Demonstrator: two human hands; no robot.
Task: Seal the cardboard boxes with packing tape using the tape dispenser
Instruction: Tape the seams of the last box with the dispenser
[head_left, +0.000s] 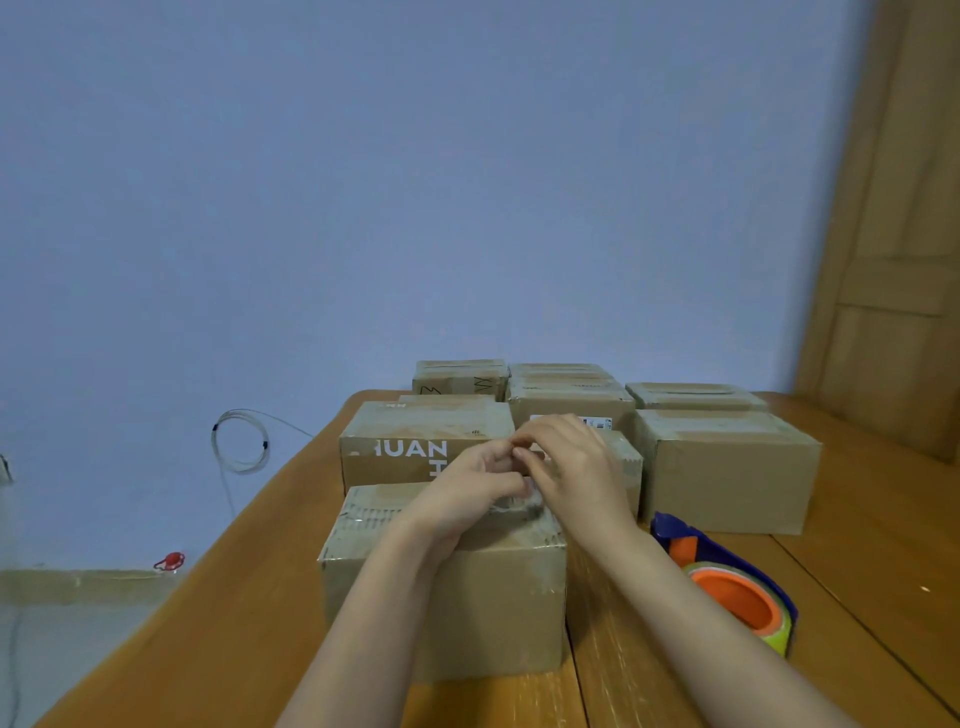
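The nearest cardboard box (483, 613) stands on the wooden table (171, 644) in front of me, with clear tape over its top and edges. Both hands meet above its far top edge. My left hand (467, 486) and my right hand (574, 467) have their fingers curled, fingertips touching each other. Between them they pinch a crumpled bit of clear tape (522, 505) just over the box top. The blue tape dispenser (727, 582) with an orange core lies on the table to the right of the box, beside my right forearm, with no hand on it.
Several more taped cardboard boxes stand behind, among them a printed one (415, 447) at left and a large one (727, 467) at right. A coiled cable (239, 441) hangs on the blue wall. A wooden door (898, 234) is at the right.
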